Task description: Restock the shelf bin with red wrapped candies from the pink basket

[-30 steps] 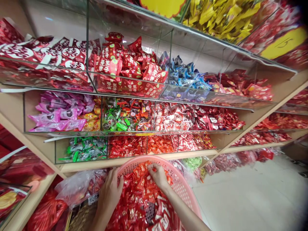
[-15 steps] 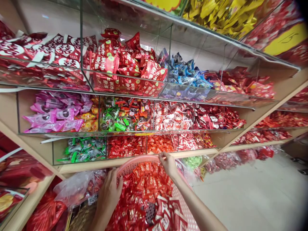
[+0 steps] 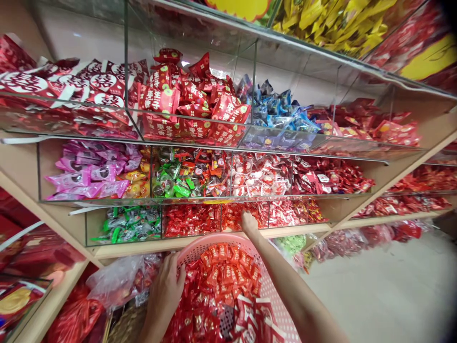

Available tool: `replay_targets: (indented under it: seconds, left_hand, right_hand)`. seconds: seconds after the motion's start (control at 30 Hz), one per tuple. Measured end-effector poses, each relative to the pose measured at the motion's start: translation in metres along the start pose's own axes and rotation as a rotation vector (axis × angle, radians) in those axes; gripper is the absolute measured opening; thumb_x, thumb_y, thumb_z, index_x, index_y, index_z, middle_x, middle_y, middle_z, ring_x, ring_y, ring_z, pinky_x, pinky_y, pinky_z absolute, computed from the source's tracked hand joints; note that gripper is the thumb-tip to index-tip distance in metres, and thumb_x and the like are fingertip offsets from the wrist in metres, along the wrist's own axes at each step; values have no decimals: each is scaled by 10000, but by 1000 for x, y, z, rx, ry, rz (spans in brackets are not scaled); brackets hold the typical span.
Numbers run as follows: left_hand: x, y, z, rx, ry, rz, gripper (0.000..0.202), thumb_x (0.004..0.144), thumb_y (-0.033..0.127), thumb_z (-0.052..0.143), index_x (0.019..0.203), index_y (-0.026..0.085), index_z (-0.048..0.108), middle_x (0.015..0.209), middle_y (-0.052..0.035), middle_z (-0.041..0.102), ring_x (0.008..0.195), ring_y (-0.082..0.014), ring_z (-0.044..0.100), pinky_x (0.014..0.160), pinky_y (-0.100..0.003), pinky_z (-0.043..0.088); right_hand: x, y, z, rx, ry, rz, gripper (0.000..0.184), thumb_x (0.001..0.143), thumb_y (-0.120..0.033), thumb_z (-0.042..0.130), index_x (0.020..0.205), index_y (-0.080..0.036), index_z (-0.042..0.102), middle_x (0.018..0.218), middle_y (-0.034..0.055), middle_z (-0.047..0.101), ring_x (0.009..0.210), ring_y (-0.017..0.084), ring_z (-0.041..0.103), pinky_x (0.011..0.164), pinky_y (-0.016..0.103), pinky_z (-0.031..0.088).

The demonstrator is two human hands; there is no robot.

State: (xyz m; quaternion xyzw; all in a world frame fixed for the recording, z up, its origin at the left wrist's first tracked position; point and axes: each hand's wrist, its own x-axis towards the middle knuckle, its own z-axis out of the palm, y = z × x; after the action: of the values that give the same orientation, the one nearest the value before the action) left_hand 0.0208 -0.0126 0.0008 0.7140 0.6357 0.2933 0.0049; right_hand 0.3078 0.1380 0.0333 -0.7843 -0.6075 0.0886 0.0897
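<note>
Sweet shelves fill the frame. My right hand (image 3: 249,224), fingers bent, rests on the front edge of the lower acrylic bin (image 3: 233,215), hold unclear; my left hand (image 3: 166,295) clasps the pink plastic basket (image 3: 210,241) below.

Sweet shop: wooden shelves (image 3: 421,138) stacked with glass bins (image 3: 189,33) of wrapped candies (image 3: 85,178) sorted by colour; yellow sign (image 3: 428,59); pink plastic basket (image 3: 214,240) of sweets.

Our right hand (image 3: 249,224) has moved out past the far rim of the pink plastic basket (image 3: 214,241) to the orange sweets bin (image 3: 232,215).
</note>
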Motion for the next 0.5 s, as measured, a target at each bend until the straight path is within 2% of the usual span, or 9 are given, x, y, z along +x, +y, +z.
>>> replay_targets:
  seconds: [0.1, 0.27, 0.4, 0.5]
  left_hand:
    - [1, 0, 0, 10, 0, -3, 345, 872, 312, 379, 1168, 177, 494, 1114, -82, 615, 992, -206, 604, 795, -319, 502]
    - [1, 0, 1, 16, 24, 3, 346, 863, 312, 392, 1157, 170, 509, 1101, -85, 624, 980, -208, 606, 785, -318, 502]
    - [0, -2, 2, 8, 21, 13, 348, 866, 308, 385, 1161, 173, 509, 1102, -88, 623, 991, -208, 603, 811, -327, 496]
    - [0, -3, 4, 3, 24, 17, 351, 875, 318, 374, 1169, 176, 500, 1115, -90, 616, 1017, -210, 591, 836, -332, 486]
  right_hand:
    - [-2, 2, -1, 24, 19, 8, 244, 819, -77, 463, 985, -115, 639, 1045, 197, 624, 939, 248, 630, 732, 305, 428]
    - [-9, 16, -9, 138, 65, 4, 216, 814, -86, 455, 835, -121, 667, 909, 187, 664, 889, 237, 630, 723, 294, 411]
    - [-21, 28, -17, 329, 113, -53, 179, 816, -184, 493, 734, -139, 646, 804, 124, 673, 797, 205, 620, 682, 265, 413]
    - [-37, 32, -24, 496, 112, -99, 270, 825, -339, 493, 683, -151, 625, 651, 55, 642, 647, 165, 590, 585, 237, 420]
